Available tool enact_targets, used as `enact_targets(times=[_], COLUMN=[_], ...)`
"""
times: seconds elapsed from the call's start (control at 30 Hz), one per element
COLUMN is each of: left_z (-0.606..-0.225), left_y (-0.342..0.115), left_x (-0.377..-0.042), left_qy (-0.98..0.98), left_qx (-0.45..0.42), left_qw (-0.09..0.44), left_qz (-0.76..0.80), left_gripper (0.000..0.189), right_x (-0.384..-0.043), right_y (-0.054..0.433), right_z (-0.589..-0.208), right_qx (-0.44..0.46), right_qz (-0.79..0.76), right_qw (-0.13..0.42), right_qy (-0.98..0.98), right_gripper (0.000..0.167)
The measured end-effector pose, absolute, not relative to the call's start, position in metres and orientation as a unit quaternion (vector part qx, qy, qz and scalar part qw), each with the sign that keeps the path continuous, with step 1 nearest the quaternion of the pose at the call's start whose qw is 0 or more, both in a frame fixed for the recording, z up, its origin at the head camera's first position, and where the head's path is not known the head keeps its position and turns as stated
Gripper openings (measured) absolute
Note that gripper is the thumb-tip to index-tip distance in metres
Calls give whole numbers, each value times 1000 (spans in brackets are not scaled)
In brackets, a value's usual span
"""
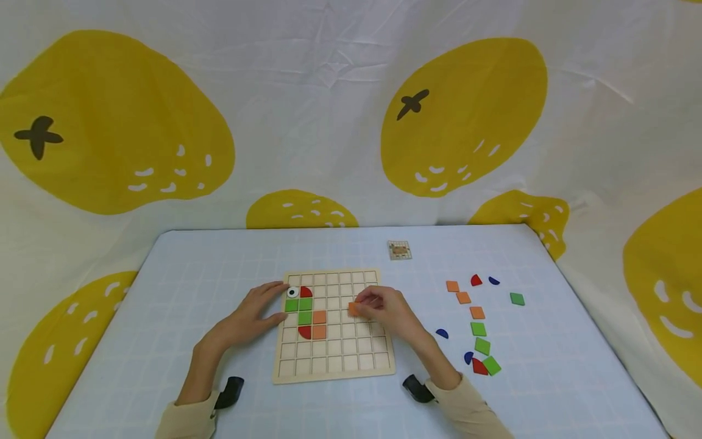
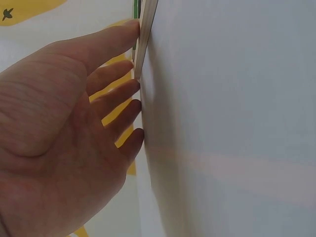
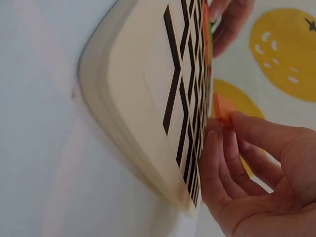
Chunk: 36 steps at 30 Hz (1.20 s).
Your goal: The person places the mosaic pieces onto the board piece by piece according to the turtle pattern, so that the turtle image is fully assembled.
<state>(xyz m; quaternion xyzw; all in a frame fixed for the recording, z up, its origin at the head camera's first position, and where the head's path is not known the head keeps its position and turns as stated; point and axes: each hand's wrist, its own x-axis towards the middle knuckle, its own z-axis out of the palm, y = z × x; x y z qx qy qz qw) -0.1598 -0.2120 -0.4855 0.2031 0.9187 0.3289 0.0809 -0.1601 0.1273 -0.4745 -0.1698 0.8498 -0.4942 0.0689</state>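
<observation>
1. Right hand (image 1: 390, 310): thumb and fingertips pinch an orange square tile (image 1: 353, 309), held at the right half of the grid board; whether the tile touches the board, cannot tell.
2. Left hand (image 1: 247, 317): fingers extended and loosely spread, grasping nothing; thumb and fingertips against the board's left edge, toward the far corner.
3. Grid board (image 1: 350, 364): wooden. In its far-left part: eye piece (image 1: 293, 292), two red quarter-rounds (image 1: 304, 333), three green squares (image 1: 304, 318), two orange squares (image 1: 319, 317).
4. Right of board, loose on the tabletop (image 1: 192, 274): three orange tiles (image 1: 477, 312), four green tiles (image 1: 478, 329), two red pieces (image 1: 476, 280), three blue half-rounds (image 1: 442, 333).
5. Beyond board's far-right corner: small patterned card (image 1: 400, 250).
</observation>
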Motion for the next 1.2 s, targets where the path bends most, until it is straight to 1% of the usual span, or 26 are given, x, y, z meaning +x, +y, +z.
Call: enact_targets(times=[0.57,0.83,1.2], left_z=[-482,-481,-483], left_y=[-209,-208,-210], left_x=[-160,-160,-160], left_qy=[920,920,919], left_qx=[195,196,197], left_qw=[87,88,88], left_qz=[328,329,329], left_gripper=[63,63,63], right_x=[-158,-158,-156], right_y=[94,88,87], right_z=[-476,-476,-474], right_qx=[-184,-181,-187], right_qz=[-492,-474,-454], right_qw=[103,96,101], right_qy=[845,856,865], right_gripper=[4,4,9])
